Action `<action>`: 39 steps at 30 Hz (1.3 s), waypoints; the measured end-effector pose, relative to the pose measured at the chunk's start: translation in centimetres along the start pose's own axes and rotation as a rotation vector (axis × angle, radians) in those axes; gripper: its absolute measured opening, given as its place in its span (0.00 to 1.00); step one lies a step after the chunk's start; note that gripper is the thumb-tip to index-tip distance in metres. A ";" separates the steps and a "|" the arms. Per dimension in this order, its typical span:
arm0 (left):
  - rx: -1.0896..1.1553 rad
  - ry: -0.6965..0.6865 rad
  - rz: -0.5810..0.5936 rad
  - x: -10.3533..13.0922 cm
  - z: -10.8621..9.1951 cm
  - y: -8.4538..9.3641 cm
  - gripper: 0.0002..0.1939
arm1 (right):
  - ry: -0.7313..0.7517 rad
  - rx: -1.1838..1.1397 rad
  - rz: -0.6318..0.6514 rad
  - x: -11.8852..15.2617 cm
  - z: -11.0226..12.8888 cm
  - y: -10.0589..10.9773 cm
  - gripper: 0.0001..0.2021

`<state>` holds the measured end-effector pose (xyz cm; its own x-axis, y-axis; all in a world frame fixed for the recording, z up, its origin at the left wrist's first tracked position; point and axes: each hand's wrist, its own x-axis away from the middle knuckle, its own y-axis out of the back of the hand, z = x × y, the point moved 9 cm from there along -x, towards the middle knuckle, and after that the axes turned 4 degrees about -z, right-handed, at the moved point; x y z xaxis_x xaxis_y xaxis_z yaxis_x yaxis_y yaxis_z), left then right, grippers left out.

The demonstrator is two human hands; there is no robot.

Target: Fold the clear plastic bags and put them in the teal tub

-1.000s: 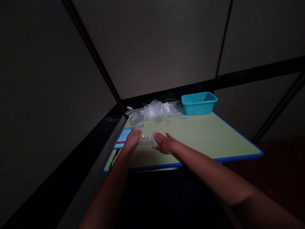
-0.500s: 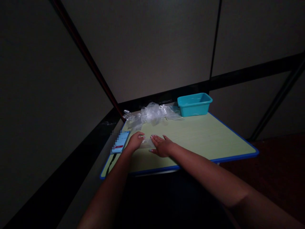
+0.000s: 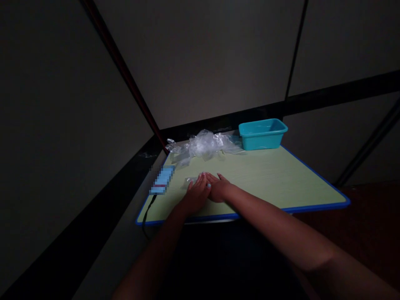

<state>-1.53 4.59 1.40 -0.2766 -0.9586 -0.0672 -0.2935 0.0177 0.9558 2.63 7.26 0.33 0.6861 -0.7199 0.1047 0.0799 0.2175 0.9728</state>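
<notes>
A small clear plastic bag [image 3: 189,181] lies flat near the front of the pale green table [image 3: 259,175]. On its right part rests my left hand [image 3: 199,195], fingers stretched out and pointing forward. My right hand [image 3: 218,188] is beside it, flat with fingers extended, and the two hands touch or slightly overlap. Part of the bag is hidden beneath them. Neither hand grips anything that I can see.
Crumpled clear plastic bags [image 3: 204,143] are heaped along the back edge. A turquoise plastic basket [image 3: 263,141] stands at the back right. At the left edge lies a phone [image 3: 162,180] with a black strap [image 3: 146,214]. Dark wall panels [image 3: 218,62] rise behind the table.
My left hand has moved right from the bag's left side to lie against my right hand. My right hand stays nearly in place. The view has shifted slightly.
</notes>
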 end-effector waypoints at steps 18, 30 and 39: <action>-0.231 0.281 0.002 -0.3 6.1 0.7 0.29 | -0.019 -0.084 -0.033 -0.2 -0.2 -0.1 0.39; -0.259 0.316 -0.036 0.1 6.6 1.1 0.29 | 0.023 -0.092 -0.010 0.1 -0.2 0.5 0.39; -0.264 0.304 -0.109 0.2 6.4 1.3 0.29 | -0.063 -0.044 -0.222 -0.6 -3.9 6.2 0.19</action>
<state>-7.78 6.23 0.78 0.0380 -0.9918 -0.1224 -0.0506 -0.1242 0.9910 5.56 11.62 5.47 0.6019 -0.7927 -0.0970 0.2566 0.0770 0.9634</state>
